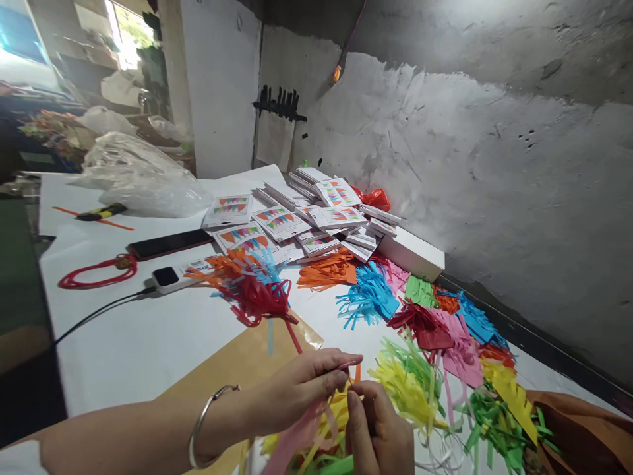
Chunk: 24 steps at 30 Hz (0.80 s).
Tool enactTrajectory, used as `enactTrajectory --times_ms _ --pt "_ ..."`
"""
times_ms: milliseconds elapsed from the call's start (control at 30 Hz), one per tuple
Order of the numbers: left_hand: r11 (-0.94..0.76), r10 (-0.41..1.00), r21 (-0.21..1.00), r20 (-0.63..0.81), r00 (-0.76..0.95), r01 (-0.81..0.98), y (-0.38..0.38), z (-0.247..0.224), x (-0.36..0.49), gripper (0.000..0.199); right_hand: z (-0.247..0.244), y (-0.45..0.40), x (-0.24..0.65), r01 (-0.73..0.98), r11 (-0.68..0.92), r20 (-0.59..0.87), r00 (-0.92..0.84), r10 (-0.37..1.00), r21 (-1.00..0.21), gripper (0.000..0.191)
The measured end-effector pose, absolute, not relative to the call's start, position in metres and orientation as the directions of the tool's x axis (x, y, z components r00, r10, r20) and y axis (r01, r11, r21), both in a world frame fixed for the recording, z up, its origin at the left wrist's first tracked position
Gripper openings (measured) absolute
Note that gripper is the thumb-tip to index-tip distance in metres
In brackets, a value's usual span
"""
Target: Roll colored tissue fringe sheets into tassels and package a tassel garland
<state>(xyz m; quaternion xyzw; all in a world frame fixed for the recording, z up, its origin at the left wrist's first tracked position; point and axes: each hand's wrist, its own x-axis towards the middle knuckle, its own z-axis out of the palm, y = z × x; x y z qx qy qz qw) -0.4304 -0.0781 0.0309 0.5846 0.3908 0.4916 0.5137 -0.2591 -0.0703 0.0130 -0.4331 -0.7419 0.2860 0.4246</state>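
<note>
We see a white table (123, 349) stretching across the middle of the frame, a heap of printed packets (279, 224) at upper centre, and brown paper (237, 369) at lower centre. At the bottom, our left hand (301, 386) and right hand (380, 425) meet, each pinching, thumb against fingers, at a thin pink loop. Pink paper (297, 439) hangs below our left hand; whether it joins the pink loop (347, 365) at bottom centre, we cannot tell.
</note>
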Motion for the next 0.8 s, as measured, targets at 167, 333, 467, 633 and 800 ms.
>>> enactTrajectory --times_ms 167,333,467,633,800 --pt "-0.268 0.952 0.959 0.249 0.179 0.094 -0.082 0.033 -0.431 0.045 0.010 -0.068 -0.258 0.421 0.463 0.384 -0.262 0.886 -0.780 0.035" --pt "-0.251 0.960 0.963 0.233 0.157 0.101 -0.081 0.021 -0.432 0.047 0.011 -0.070 -0.258 0.425 0.448 0.383 -0.232 0.894 -0.787 0.037" --pt "-0.274 0.953 0.962 0.270 0.139 0.013 -0.080 0.015 -0.429 0.049 0.010 -0.069 -0.259 0.428 0.441 0.376 -0.232 0.897 -0.789 0.039" --pt "-0.279 0.952 0.960 0.278 0.126 -0.009 -0.080 0.017 -0.426 0.045 0.007 -0.067 -0.257 0.441 0.446 0.379 -0.236 0.895 -0.779 0.038" --pt "-0.297 0.947 0.954 0.299 0.120 -0.037 -0.080 0.019 -0.425 0.046 0.006 -0.068 -0.257 0.435 0.452 0.375 -0.254 0.891 -0.779 0.038"
